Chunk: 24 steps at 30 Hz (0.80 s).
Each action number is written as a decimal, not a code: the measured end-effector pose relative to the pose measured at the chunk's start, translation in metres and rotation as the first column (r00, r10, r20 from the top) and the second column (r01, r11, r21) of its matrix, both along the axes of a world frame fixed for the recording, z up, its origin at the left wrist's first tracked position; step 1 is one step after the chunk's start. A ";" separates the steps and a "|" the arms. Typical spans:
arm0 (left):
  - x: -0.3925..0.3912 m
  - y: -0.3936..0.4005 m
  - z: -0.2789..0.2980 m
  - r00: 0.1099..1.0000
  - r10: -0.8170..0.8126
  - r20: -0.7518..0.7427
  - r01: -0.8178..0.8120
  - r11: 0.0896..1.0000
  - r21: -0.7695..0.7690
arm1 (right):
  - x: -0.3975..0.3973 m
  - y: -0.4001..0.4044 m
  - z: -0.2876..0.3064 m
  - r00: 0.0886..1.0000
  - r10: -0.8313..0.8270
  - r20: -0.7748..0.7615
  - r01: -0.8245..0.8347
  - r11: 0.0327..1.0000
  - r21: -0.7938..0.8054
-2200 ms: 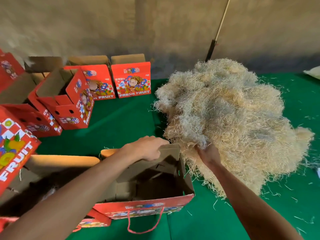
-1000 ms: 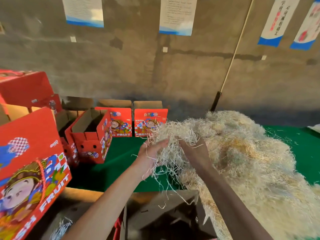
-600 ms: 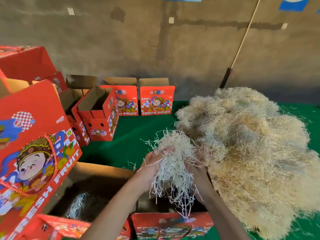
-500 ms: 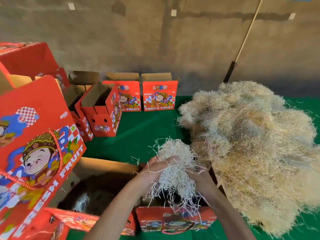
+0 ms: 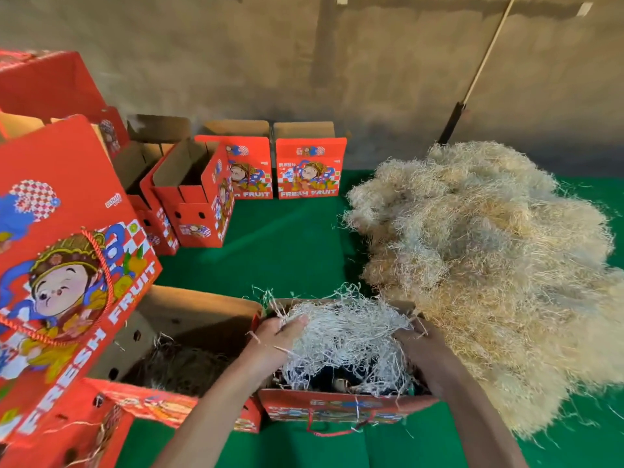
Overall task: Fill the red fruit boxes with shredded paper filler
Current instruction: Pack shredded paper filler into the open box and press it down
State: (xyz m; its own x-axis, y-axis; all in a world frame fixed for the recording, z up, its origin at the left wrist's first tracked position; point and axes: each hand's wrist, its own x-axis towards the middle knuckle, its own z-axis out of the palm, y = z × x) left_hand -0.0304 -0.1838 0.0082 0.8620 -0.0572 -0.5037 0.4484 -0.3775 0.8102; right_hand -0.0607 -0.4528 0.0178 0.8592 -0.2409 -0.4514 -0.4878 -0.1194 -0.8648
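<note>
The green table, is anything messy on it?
A bit. Loose paper strands lie scattered on the green table around the big shredded paper pile, and some hang over the front of the box being filled.
</note>
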 end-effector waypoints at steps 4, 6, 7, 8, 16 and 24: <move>-0.002 0.004 -0.005 0.995 0.097 -0.028 -0.099 0.991 -0.089 | -0.005 -0.014 -0.006 0.997 -0.052 -0.054 0.053 0.998 0.018; -0.002 0.004 -0.007 0.978 0.191 -0.088 -0.203 0.965 -0.164 | -0.006 -0.018 -0.004 0.993 -0.114 -0.035 0.115 0.993 0.032; 0.001 0.007 -0.005 0.958 0.259 -0.122 -0.281 0.935 -0.216 | -0.006 -0.023 -0.003 0.984 -0.173 -0.032 0.174 0.983 0.053; 0.006 0.012 -0.002 0.928 0.337 -0.157 -0.369 0.892 -0.262 | -0.009 -0.029 -0.001 0.971 -0.236 -0.028 0.237 0.969 0.073; 0.011 0.032 0.020 0.972 0.236 -0.014 -0.232 0.940 -0.251 | -0.016 -0.033 0.020 0.993 -0.043 0.108 0.047 0.998 -0.036; 0.000 -0.007 0.032 0.985 -0.118 0.123 0.106 0.989 0.099 | -0.016 -0.031 0.027 0.988 0.090 0.128 -0.105 0.988 0.116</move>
State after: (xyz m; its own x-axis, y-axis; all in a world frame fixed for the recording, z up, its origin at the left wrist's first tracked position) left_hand -0.0303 -0.1911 0.0401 0.9105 -0.1159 -0.3970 0.2936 -0.4950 0.8178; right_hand -0.0762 -0.4833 0.0446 0.9264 -0.1026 -0.3624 -0.3688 -0.0514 -0.9281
